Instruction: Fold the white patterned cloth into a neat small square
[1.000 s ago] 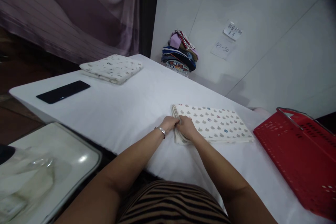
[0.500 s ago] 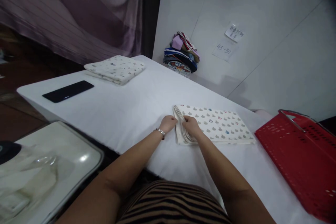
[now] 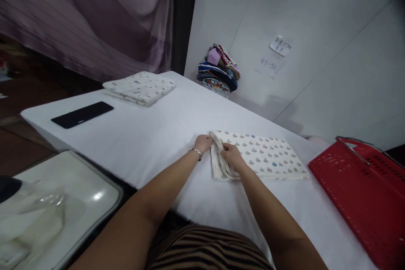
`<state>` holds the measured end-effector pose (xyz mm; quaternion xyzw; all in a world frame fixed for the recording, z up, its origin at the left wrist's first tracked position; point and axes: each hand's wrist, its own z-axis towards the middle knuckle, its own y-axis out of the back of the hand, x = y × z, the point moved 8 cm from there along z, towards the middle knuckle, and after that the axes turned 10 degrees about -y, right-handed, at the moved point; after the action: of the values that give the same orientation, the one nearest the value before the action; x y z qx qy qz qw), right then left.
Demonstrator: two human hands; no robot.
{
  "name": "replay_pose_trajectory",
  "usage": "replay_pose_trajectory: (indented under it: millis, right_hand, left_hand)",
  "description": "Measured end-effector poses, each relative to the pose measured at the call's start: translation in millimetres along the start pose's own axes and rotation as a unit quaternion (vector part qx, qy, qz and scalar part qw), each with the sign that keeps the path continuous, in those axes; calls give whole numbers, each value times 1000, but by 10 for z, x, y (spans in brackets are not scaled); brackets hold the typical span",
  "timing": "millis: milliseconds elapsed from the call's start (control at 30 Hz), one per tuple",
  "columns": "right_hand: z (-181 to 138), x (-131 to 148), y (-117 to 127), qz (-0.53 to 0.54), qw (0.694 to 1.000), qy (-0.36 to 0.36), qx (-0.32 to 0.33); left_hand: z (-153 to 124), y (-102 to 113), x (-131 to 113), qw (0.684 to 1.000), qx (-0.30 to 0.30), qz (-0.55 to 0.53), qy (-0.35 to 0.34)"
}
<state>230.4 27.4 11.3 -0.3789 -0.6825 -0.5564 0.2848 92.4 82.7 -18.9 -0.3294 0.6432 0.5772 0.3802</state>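
A folded white cloth [image 3: 265,154] with a small grey, red and blue print lies in front of me on the white-covered table [image 3: 152,143]. Its left edge shows several folded layers, slightly raised. My left hand [image 3: 203,143], with a bracelet at the wrist, is closed at the far left corner of these layers. My right hand [image 3: 231,155] pinches the same layered edge nearer the middle, thumb and fingers closed on it. What lies under my right palm is hidden.
Another folded printed cloth [image 3: 141,86] and a black phone [image 3: 82,114] lie at the table's left. A red basket [image 3: 363,194] stands at the right. Stacked folded fabrics [image 3: 218,67] sit by the wall. At lower left is a white surface [image 3: 95,177] with plastic-wrapped things.
My left hand has moved slightly up along the cloth's left edge to its far corner. My right hand keeps its hold; the whole view has shifted a little.
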Motion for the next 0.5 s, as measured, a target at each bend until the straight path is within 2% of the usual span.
replay_pose_trajectory:
  millis: [200,400,500]
  right_hand:
    - [32,-8,-41,-28,999,16,9]
    - [-15,51,-80,-62,996,60,1]
    - [-31,62,-88,-71,995,68,-2]
  left_hand:
    - [95,-78,76,999,-13,-37,36]
    - [191,219,111,997,-69,-24,5]
    - [252,314,88,997,-79,-5,-23]
